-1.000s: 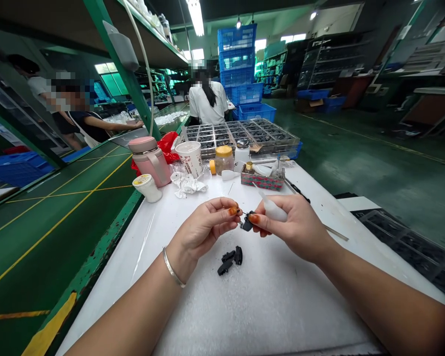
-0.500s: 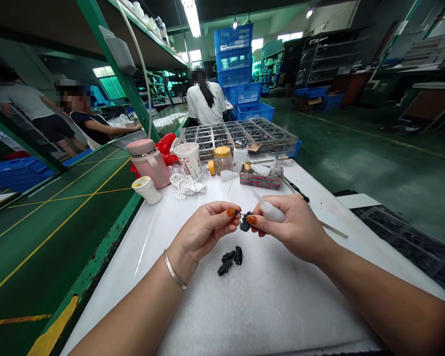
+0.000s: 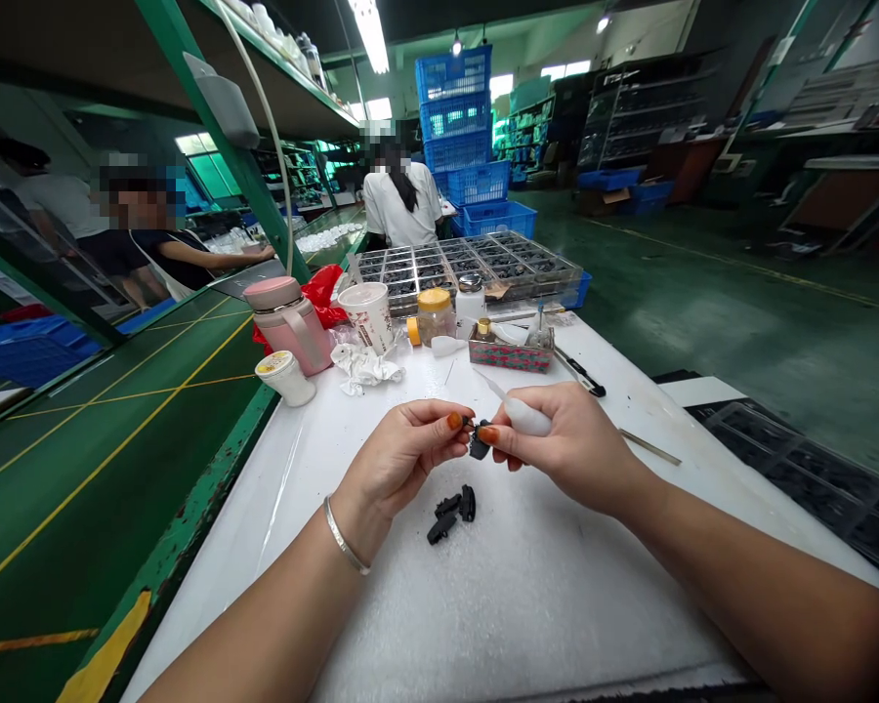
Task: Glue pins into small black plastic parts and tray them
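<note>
My left hand [image 3: 402, 449] is closed in a pinch on a tiny dark piece [image 3: 467, 421], mostly covered by the fingertips. Facing it, my right hand [image 3: 567, 439] grips a small black plastic part [image 3: 479, 441] between thumb and finger. That same hand also holds a white squeeze bottle [image 3: 528, 417], its thin nozzle pointing up and away to the left. The tiny piece and the black part meet or nearly meet; whether they touch I cannot tell. Below the hands, several similar black parts [image 3: 442, 528] lie in a small group on the white tabletop [image 3: 557, 596].
Along the back stand a pink mug [image 3: 293, 327], a white jar [image 3: 285, 379], a paper cup [image 3: 366, 317], a yellow-lidded jar [image 3: 436, 317] and a small box [image 3: 511, 353]. Behind are divided clear trays [image 3: 410, 268]. A green conveyor [image 3: 153, 420] runs left. Co-workers sit beyond.
My right hand has come slightly left, bringing the black part and bottle closer to my left fingertips. Both grips stay closed. The whole view has shifted a little.
</note>
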Motion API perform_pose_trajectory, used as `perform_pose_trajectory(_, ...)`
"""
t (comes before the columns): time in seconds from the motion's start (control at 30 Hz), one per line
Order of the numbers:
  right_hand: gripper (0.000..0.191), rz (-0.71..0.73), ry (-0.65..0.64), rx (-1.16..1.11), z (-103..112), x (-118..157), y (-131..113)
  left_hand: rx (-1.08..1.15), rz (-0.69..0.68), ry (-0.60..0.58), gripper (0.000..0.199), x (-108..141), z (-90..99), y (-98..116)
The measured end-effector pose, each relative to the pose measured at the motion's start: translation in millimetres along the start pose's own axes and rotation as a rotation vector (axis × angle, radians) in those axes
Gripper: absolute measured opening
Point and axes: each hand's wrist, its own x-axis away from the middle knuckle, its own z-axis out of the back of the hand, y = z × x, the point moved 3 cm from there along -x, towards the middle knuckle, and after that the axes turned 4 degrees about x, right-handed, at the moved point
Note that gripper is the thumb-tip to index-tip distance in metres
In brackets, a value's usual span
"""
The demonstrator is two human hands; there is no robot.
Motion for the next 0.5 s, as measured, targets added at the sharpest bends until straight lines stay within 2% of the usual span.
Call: perform_pose_trajectory(0.5,0.021,-0.015,0.003,0.003,-0.2,-1.0,1.6,-0.065,-0.044,0.026,0.022,0.0,1.1,0.4)
